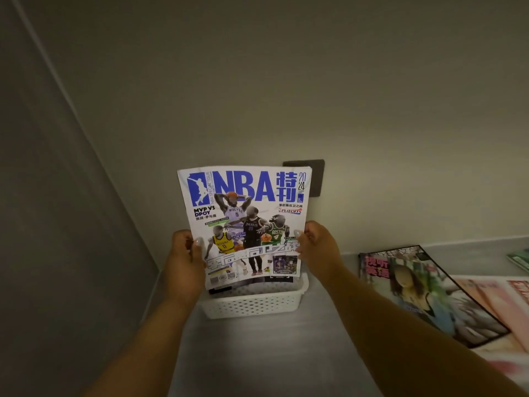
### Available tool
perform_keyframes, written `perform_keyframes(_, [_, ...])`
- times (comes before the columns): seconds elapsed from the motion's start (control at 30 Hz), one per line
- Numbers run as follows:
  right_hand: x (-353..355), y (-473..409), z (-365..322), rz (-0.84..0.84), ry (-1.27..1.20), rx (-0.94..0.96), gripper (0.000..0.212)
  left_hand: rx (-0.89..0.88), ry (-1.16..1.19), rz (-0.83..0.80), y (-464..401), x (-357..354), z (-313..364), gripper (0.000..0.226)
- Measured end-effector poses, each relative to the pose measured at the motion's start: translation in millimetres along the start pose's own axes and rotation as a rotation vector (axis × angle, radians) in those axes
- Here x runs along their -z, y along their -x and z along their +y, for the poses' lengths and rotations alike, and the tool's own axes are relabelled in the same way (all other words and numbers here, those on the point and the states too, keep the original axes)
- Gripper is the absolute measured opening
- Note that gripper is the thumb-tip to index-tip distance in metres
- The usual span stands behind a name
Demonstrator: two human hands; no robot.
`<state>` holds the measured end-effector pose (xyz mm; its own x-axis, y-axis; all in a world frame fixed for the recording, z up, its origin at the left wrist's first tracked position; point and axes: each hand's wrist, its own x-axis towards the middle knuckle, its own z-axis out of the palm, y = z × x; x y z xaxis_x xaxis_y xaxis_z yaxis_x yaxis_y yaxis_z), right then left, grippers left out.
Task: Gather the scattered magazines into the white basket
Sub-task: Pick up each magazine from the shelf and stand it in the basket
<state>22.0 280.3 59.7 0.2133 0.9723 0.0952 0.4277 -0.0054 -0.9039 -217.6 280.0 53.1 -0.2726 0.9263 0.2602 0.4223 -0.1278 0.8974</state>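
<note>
I hold an NBA basketball magazine (pixel 246 219) upright, cover facing me, just above the white perforated basket (pixel 254 305). My left hand (pixel 184 259) grips its lower left edge with the thumb on the cover. My right hand (pixel 315 245) grips the lower right edge the same way. The magazine's bottom edge dips behind the basket's near rim, where dark edges of something else show inside. A black-bordered magazine (pixel 423 293) with a woman on the cover lies flat on the grey surface (pixel 257 353) to the right.
A pink magazine (pixel 492 299) lies under and beyond the black-bordered one, and a green one (pixel 519 259) shows at the far right edge. A dark wall plate (pixel 316 179) sits behind the held magazine. The basket stands in the corner, walls at left and back.
</note>
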Motion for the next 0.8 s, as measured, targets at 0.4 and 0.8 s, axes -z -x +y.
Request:
perform_keyframes(0.4, [-30.8, -21.5, 11.5, 0.015, 0.035, -0.059, 0.023, 0.134, -0.016, 0.066, -18.8, -17.5, -38.7, 0.016])
perform_keyframes(0.8, [-39.4, -32.7, 29.7, -0.066, 0.090, -0.194, 0.033, 0.238, 0.116, 0.074, -21.7, -38.8, -40.5, 0.012])
